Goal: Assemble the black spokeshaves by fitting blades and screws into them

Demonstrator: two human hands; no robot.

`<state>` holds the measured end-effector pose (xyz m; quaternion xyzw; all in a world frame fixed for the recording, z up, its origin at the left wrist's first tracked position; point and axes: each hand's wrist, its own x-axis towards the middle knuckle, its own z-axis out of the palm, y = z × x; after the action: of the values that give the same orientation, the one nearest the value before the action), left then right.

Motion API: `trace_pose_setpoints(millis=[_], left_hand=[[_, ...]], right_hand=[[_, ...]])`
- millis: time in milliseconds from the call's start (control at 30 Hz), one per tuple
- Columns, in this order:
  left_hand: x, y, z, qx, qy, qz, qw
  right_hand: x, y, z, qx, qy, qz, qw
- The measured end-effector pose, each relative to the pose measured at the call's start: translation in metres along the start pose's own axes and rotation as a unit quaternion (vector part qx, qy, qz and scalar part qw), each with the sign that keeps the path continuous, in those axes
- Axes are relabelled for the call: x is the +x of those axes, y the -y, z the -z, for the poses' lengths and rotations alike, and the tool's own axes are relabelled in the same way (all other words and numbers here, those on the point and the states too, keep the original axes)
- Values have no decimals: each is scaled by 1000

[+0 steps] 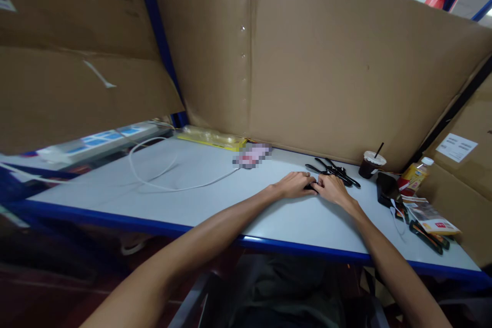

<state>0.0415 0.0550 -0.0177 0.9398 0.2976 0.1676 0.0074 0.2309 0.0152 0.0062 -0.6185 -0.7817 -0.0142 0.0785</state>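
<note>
My left hand (295,185) and my right hand (332,189) meet over the white tabletop, fingertips almost touching. Between them shows a small black object (310,185), mostly covered by the fingers, so its kind cannot be made out. The fingers of both hands are curled and closed on it. Just behind my right hand lie several black long-handled tools (338,170) that look like pliers, piled across one another.
On the right stand a lidded cup with a straw (371,164), a black box (387,188), a yellow-labelled bottle (417,174), a packet (432,216) and black-and-orange tools (426,237). A white cable (184,189) reaches a blurred pink phone-like item (251,156). Cardboard (326,61) walls the back.
</note>
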Motion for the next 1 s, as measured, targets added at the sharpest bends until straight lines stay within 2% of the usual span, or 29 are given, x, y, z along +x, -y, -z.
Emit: trace_pose_setpoints(millis=[200, 467, 1000], left_hand=[[0, -1, 2, 1, 1, 4, 1000], [1, 2, 2, 1, 8, 8, 1000], [-1, 10, -3, 7, 21, -2, 1000]], right_hand=[[-2, 6, 1, -15, -1, -25, 1000], [-4, 13, 2, -46, 17, -26, 998], [-11, 25, 5, 3, 23, -60, 998]])
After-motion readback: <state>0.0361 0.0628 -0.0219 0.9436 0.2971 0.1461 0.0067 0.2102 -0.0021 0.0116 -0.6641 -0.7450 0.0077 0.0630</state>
